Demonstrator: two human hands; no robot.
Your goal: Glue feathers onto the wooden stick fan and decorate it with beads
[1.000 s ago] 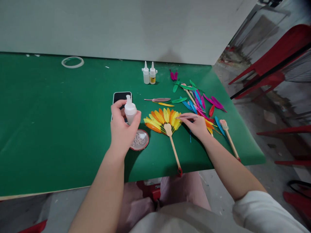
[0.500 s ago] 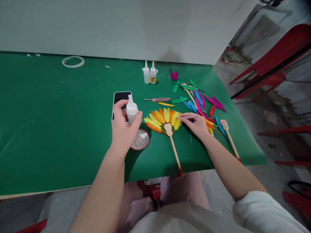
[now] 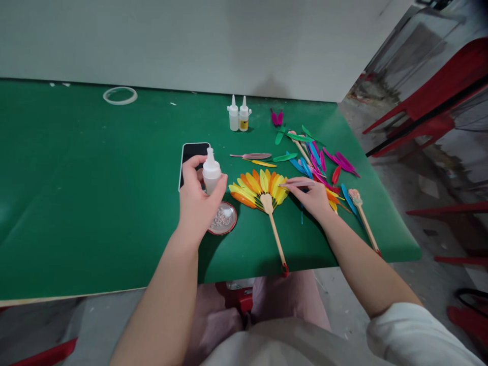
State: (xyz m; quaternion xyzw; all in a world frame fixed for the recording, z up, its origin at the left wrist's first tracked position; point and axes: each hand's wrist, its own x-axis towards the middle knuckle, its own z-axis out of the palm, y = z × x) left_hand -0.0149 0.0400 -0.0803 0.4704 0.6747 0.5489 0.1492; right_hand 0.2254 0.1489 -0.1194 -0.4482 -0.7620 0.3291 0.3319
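Observation:
My left hand (image 3: 198, 201) is closed round a small white glue bottle (image 3: 211, 173), held upright above a little round dish of pale beads (image 3: 224, 218). My right hand (image 3: 310, 195) pinches thin tweezers (image 3: 293, 184) whose tip rests on the right side of a fan of yellow and orange feathers (image 3: 259, 185). The fan has a wooden handle (image 3: 276, 236) that runs toward the table's front edge. A black phone (image 3: 192, 152) lies just behind my left hand.
Two small white bottles (image 3: 239, 114) stand at the back of the green table (image 3: 76, 178). Loose coloured feathers (image 3: 316, 157) and a second wooden stick (image 3: 364, 218) lie to the right. A clear ring (image 3: 120, 95) lies far left. Red chairs (image 3: 430, 107) stand beyond the table's right edge.
My left hand with the bottle has drifted slightly right, toward the fan. My right hand keeps the tweezers at the fan's edge.

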